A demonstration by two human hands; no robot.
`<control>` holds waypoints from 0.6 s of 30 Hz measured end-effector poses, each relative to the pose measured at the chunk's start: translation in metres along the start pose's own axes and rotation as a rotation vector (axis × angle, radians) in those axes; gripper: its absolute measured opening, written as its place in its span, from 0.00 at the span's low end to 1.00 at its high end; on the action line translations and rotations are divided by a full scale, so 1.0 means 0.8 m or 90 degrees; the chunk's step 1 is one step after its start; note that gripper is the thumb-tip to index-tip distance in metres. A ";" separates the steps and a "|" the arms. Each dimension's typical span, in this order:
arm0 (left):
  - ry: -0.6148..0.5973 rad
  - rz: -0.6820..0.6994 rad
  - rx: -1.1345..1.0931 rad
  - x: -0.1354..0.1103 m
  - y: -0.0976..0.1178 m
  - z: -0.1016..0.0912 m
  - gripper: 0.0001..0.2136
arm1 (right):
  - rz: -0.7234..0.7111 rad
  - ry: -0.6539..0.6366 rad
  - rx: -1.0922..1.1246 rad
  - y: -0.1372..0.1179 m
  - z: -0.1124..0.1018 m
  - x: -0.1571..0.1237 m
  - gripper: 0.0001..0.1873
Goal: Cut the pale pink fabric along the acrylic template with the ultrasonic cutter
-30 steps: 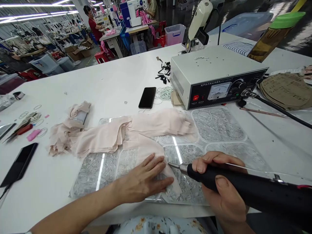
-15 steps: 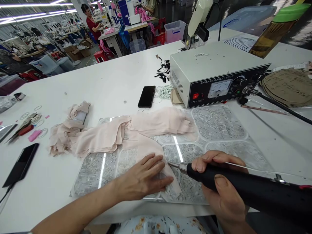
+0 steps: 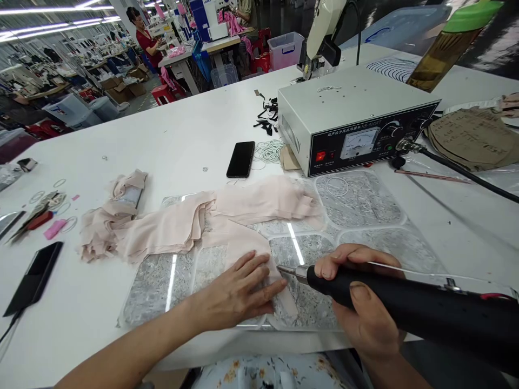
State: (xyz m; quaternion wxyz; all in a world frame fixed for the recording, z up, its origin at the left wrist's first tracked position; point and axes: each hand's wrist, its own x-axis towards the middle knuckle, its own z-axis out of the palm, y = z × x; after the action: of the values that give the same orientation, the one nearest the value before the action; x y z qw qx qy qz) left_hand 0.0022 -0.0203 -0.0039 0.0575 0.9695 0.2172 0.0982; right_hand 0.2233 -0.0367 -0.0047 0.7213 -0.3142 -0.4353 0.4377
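My left hand (image 3: 237, 292) lies flat with its fingers spread, pressing down the near end of a pale pink fabric strip (image 3: 227, 219). The strip lies across a scratched clear cutting plate (image 3: 357, 208) on the white table. My right hand (image 3: 360, 302) is wrapped round a black hand-held cutting tool (image 3: 409, 310). The tool's metal tip (image 3: 284, 269) touches the fabric just right of my left fingertips. A cable runs from the tool toward a white control box (image 3: 352, 121) with a dial and a red switch.
A black phone (image 3: 240, 159) lies beyond the fabric, beside a coil of white cord (image 3: 271, 151). Another dark phone (image 3: 34, 278), scissors and pink bits (image 3: 40, 213) lie at left. Brown paper patterns (image 3: 474, 138) lie at right. A person in red (image 3: 144, 35) works far behind.
The tool tip and my right hand have slid slightly left and nearer along the fabric edge. My left hand has stayed pressed on the cloth.
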 end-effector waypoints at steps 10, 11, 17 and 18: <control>-0.023 0.003 -0.012 0.002 -0.001 -0.007 0.14 | 0.004 0.007 0.002 0.002 -0.002 -0.002 0.09; -0.023 0.004 -0.012 0.002 -0.001 -0.007 0.14 | 0.004 0.007 0.004 0.003 -0.002 -0.002 0.08; -0.017 -0.004 -0.012 -0.002 -0.001 -0.001 0.14 | -0.002 -0.004 0.012 0.003 -0.001 -0.002 0.08; -0.011 -0.005 -0.012 -0.002 -0.001 0.000 0.14 | -0.002 -0.004 0.012 0.003 -0.001 -0.002 0.08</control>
State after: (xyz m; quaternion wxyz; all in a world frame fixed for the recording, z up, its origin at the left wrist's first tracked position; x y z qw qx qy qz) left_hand 0.0004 -0.0207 -0.0042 0.0687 0.9689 0.2195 0.0914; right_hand 0.2230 -0.0367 -0.0080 0.7234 -0.3052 -0.4341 0.4417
